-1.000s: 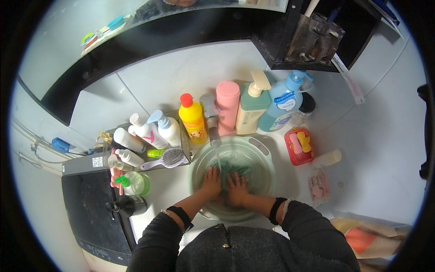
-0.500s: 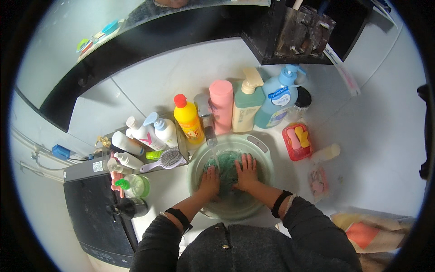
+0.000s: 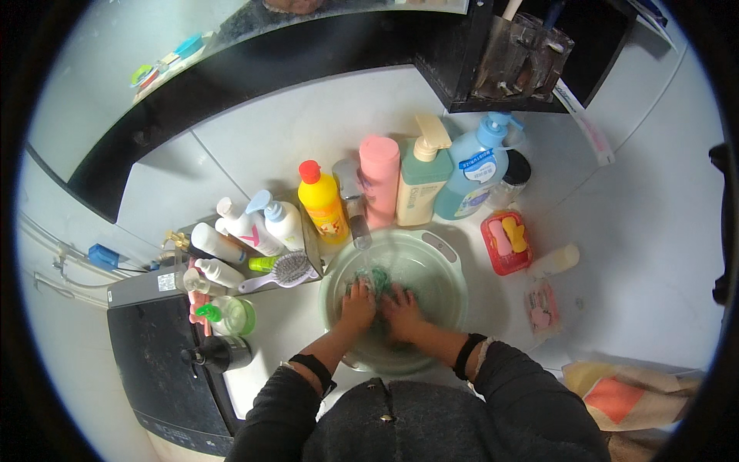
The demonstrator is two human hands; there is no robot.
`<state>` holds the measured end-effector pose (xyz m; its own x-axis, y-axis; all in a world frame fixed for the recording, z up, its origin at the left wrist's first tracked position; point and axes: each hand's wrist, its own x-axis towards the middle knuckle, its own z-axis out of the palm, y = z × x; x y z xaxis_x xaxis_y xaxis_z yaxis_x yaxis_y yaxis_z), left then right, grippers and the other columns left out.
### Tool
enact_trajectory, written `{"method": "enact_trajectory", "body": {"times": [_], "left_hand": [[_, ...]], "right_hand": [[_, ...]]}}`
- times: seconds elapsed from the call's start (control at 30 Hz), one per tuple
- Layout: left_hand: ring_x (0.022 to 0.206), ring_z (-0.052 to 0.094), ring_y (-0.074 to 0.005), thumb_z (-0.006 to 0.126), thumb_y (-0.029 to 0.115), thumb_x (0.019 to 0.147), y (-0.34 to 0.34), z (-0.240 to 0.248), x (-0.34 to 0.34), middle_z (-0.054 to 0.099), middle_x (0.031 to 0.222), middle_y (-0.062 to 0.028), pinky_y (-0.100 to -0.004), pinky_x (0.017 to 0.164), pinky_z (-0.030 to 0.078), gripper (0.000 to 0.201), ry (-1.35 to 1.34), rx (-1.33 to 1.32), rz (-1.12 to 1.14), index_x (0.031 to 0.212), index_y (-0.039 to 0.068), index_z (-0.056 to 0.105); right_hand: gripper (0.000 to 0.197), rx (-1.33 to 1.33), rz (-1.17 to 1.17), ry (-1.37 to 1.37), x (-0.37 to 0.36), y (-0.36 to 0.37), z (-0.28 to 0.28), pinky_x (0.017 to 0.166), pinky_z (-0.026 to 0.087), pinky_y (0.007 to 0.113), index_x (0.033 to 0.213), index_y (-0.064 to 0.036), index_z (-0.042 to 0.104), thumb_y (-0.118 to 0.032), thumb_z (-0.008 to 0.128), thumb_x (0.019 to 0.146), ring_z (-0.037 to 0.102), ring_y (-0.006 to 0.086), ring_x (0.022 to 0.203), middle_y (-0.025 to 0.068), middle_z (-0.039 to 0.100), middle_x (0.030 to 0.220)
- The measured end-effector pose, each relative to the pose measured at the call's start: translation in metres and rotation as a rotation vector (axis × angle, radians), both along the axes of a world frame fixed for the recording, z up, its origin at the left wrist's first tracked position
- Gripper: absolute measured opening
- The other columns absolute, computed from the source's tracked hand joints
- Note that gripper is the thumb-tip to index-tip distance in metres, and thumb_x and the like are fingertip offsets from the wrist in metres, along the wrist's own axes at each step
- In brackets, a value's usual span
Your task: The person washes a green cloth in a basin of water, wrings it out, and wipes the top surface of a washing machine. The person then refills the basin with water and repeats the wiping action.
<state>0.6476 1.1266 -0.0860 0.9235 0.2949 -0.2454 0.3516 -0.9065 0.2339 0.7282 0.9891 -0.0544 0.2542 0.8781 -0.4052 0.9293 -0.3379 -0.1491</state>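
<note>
Head view, only one here: pale green basin (image 3: 443, 309) sits near the front edge of the white desk (image 3: 486, 312), roughly mid-length, under the tap (image 3: 359, 223). Green cloth (image 3: 378, 278) is bunched inside it, left of the basin's middle, in what looks like cloudy water. Left hand (image 3: 358, 306) is on the cloth with bent fingers, right hand (image 3: 402, 314) is up against its other side, fingers spread a bit. Can't tell if either grip is actually closed on the fabric, fingertips are too murky.

What could go wrong, imo: lean too hard on one side and the basin skids or tips, slopping water over the desk's front edge. Shove it toward the back edge and the yellow bottle (image 3: 323, 206) or pink bottle (image 3: 379, 183) might get knocked over. The hairbrush (image 3: 292, 269) lies close to the basin's left rim, so splashes could catch it. Wet cloth is probably slick too, so a loose grip might lose it. Dark cuffs could get soaked if the arms go deeper.
</note>
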Motion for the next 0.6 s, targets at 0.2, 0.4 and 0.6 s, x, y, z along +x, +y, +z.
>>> {"method": "enact_trajectory", "body": {"times": [0.2, 0.4, 0.6], "left_hand": [[0.101, 0.053, -0.0294, 0.041, 0.018, 0.087, 0.033, 0.037, -0.009, 0.057, 0.101, -0.0142, -0.0421, 0.081, 0.045, 0.037, 0.059, -0.933, 0.323, 0.121, 0.004, 0.048], [0.088, 0.057, -0.0236, 0.034, 0.026, 0.088, 0.02, 0.053, -0.003, 0.059, 0.099, -0.0095, -0.0371, 0.08, 0.046, 0.036, -0.25, -2.3, 0.833, 0.113, 0.008, 0.053], [0.112, 0.043, -0.0228, 0.038, 0.03, 0.091, -0.005, 0.042, -0.01, 0.047, 0.121, -0.0111, -0.0348, 0.095, 0.035, 0.038, -0.343, -2.217, 0.286, 0.12, 0.007, 0.047]], "right_hand": [[0.061, 0.163, -0.382, 0.178, 0.046, 0.0, -0.004, 0.086, 0.043, 0.041, 0.123, -0.0054, 0.045, -0.024, 0.066, 0.069, 0.048, 0.0304, 0.107, 0.0116, 0.046, 0.123], [0.027, 0.991, -0.915, 0.846, -0.018, 0.012, 0.044, 0.09, 0.037, 0.044, 0.094, -0.0031, 0.052, -0.01, 0.058, 0.069, 0.046, 0.0337, 0.108, 0.0206, 0.047, 0.116], [0.029, 1.215, -0.497, 0.298, -0.045, 0.027, 0.074, 0.093, 0.03, 0.053, 0.083, -0.0072, 0.051, -0.022, 0.071, 0.068, 0.041, 0.042, 0.108, 0.016, 0.048, 0.111]]}}
